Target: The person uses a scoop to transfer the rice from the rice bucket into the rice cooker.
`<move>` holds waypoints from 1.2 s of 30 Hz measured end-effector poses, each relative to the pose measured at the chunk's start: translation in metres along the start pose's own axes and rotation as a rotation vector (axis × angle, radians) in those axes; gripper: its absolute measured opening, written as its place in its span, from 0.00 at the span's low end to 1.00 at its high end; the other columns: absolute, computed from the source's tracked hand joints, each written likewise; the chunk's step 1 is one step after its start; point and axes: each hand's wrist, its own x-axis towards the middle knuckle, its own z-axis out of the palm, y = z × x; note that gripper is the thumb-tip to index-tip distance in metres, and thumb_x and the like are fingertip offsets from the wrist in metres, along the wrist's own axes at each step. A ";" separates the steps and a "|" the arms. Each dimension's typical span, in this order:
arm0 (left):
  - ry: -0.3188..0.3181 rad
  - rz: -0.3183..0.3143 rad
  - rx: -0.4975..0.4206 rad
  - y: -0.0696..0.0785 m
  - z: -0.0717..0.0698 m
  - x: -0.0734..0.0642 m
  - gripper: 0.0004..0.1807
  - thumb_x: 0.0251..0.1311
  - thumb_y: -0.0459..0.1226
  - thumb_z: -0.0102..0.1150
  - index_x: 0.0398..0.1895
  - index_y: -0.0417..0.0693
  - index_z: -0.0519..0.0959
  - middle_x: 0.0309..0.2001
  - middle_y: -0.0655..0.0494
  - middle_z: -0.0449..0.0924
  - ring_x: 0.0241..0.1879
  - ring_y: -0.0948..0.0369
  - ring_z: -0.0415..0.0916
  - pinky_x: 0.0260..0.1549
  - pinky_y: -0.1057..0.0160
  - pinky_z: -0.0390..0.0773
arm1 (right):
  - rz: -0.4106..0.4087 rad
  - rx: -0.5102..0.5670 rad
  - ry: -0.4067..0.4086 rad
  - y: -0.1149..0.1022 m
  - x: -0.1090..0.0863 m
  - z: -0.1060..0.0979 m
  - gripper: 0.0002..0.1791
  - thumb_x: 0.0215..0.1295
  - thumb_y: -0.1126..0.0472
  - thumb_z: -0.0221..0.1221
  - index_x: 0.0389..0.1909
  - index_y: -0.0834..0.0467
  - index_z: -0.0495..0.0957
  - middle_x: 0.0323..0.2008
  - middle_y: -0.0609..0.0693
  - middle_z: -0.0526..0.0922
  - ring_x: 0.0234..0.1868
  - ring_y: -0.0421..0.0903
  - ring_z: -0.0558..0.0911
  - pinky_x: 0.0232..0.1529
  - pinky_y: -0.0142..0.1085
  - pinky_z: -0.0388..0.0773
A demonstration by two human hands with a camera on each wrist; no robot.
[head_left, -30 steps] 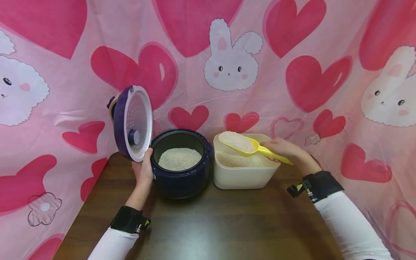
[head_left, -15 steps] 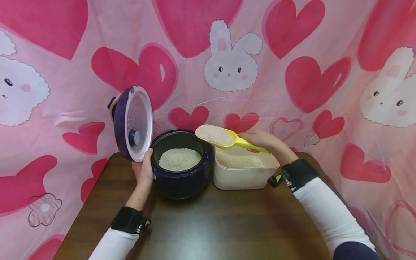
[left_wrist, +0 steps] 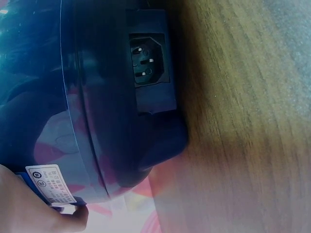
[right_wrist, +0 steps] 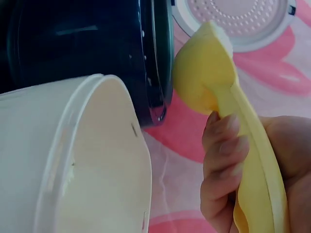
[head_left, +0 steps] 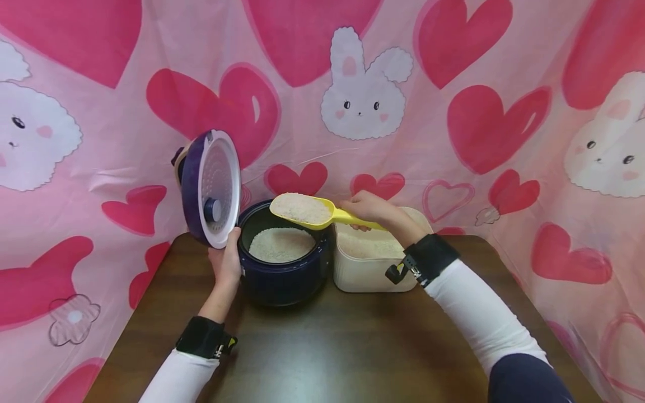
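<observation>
A dark blue rice cooker [head_left: 282, 284] stands with its lid [head_left: 223, 162] raised on the left side, white perforated inner face toward the right. White rice [head_left: 279, 246] lies in its pot. My left hand [head_left: 225, 263] holds the lid's lower rim, thumb at the white edge. In the right wrist view, my right hand [right_wrist: 223, 160] has its fingers curled round the handle of a yellow scoop [right_wrist: 204, 73]. In the head view the scoop's bowl, heaped with rice [head_left: 302, 208], hangs over the right part of the pot opening, about level.
A cream rice bin [head_left: 370, 274] with rice inside stands right of the cooker, partly hidden by my right arm. The cooker's power socket [left_wrist: 147, 59] shows in the left wrist view. A pink cloth with hearts and rabbits hangs behind the wooden table [head_left: 312, 347].
My right hand has carried the rice-filled scoop leftward from above the bin to over the cooker. My left hand stays at the lid.
</observation>
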 end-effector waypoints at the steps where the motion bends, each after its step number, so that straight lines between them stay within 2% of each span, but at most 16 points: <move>1: -0.001 0.001 0.006 0.000 0.000 0.000 0.34 0.64 0.53 0.64 0.66 0.40 0.74 0.58 0.47 0.78 0.53 0.59 0.71 0.64 0.62 0.65 | -0.004 -0.022 0.011 -0.002 0.002 0.002 0.22 0.78 0.49 0.53 0.33 0.62 0.82 0.21 0.53 0.78 0.18 0.47 0.75 0.20 0.33 0.72; 6: 0.003 0.002 0.033 0.000 -0.001 0.001 0.33 0.64 0.54 0.64 0.63 0.39 0.76 0.56 0.46 0.78 0.52 0.58 0.71 0.63 0.62 0.65 | -0.043 -0.178 0.063 -0.012 0.008 0.009 0.19 0.77 0.51 0.52 0.34 0.60 0.82 0.21 0.54 0.79 0.18 0.48 0.77 0.20 0.33 0.73; 12: 0.002 0.009 0.021 0.001 0.000 0.002 0.32 0.64 0.54 0.64 0.61 0.40 0.76 0.55 0.46 0.79 0.51 0.59 0.71 0.62 0.63 0.66 | -0.037 -0.266 0.095 -0.019 0.004 0.008 0.20 0.77 0.49 0.52 0.32 0.58 0.82 0.20 0.53 0.80 0.18 0.49 0.78 0.21 0.34 0.73; 18: 0.009 0.006 0.014 0.000 0.000 0.001 0.33 0.64 0.53 0.64 0.63 0.39 0.75 0.56 0.46 0.79 0.51 0.59 0.72 0.63 0.62 0.66 | -0.024 -0.314 0.125 -0.022 0.003 0.008 0.24 0.78 0.47 0.52 0.27 0.59 0.81 0.19 0.53 0.80 0.20 0.53 0.80 0.21 0.34 0.72; 24: 0.007 0.008 0.012 -0.001 -0.001 0.001 0.35 0.65 0.52 0.64 0.67 0.39 0.73 0.59 0.45 0.78 0.53 0.58 0.71 0.65 0.60 0.65 | -0.029 -0.343 0.142 -0.024 0.002 0.008 0.26 0.78 0.46 0.52 0.27 0.60 0.82 0.20 0.53 0.80 0.20 0.53 0.79 0.21 0.33 0.74; 29: 0.010 0.009 0.014 -0.001 0.000 0.000 0.33 0.65 0.52 0.64 0.65 0.39 0.74 0.58 0.45 0.78 0.52 0.58 0.71 0.64 0.60 0.66 | -0.030 -0.354 0.140 -0.025 0.001 0.009 0.25 0.79 0.46 0.52 0.26 0.58 0.83 0.20 0.53 0.81 0.22 0.56 0.81 0.22 0.34 0.74; 33: 0.011 0.011 0.008 -0.001 0.000 0.000 0.32 0.65 0.51 0.64 0.63 0.39 0.75 0.56 0.45 0.79 0.50 0.59 0.72 0.63 0.61 0.66 | -0.039 -0.367 0.141 -0.025 0.002 0.008 0.26 0.79 0.45 0.52 0.26 0.57 0.83 0.20 0.53 0.81 0.20 0.53 0.79 0.22 0.34 0.74; 36: 0.010 0.012 0.009 -0.001 0.000 0.000 0.32 0.65 0.52 0.63 0.64 0.39 0.75 0.57 0.46 0.79 0.51 0.59 0.71 0.64 0.60 0.66 | -0.044 -0.375 0.149 -0.026 0.002 0.008 0.26 0.79 0.44 0.52 0.27 0.57 0.84 0.20 0.53 0.81 0.21 0.54 0.80 0.23 0.34 0.75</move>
